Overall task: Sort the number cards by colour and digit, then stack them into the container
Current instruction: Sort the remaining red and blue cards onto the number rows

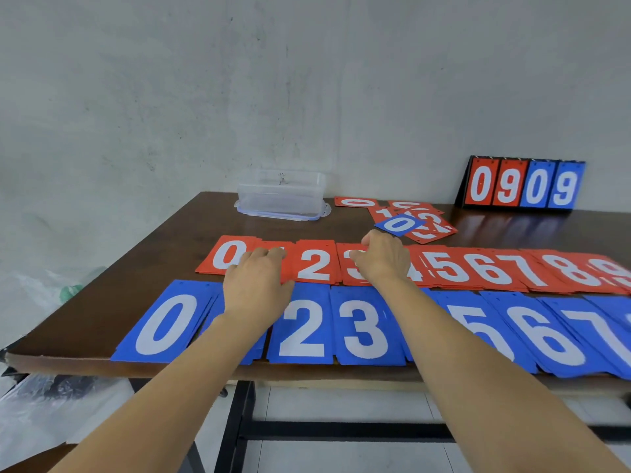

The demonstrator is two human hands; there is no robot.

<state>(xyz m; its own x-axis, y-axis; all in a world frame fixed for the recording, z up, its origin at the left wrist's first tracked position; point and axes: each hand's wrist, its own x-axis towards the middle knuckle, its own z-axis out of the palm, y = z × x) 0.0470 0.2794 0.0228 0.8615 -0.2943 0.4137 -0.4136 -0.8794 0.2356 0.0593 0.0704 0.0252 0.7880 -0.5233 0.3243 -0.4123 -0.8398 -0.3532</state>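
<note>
Both hands work over the red row, which runs 9 to 3 o'clock across the table, with the blue row lying nearer the body. The left hand rests flat on the red pile between 0 and 2, its fingers straight and close together. The right hand sits knuckles-up on the red 3, its fingers curled; whether they pinch a card cannot be told.

The next move probably turns on the blue 0 card. It tops the loose heap just beyond the right fingertips, at about 1 o'clock, and sits skewed to the tidy rows. The right hand is plainly nearer, but the blue 0 pile lies well off at 7 o'clock, on the left hand's side. The clear container stands at 11 o'clock and appears to hold no cards. A scoreboard stands at 2 o'clock.
</note>
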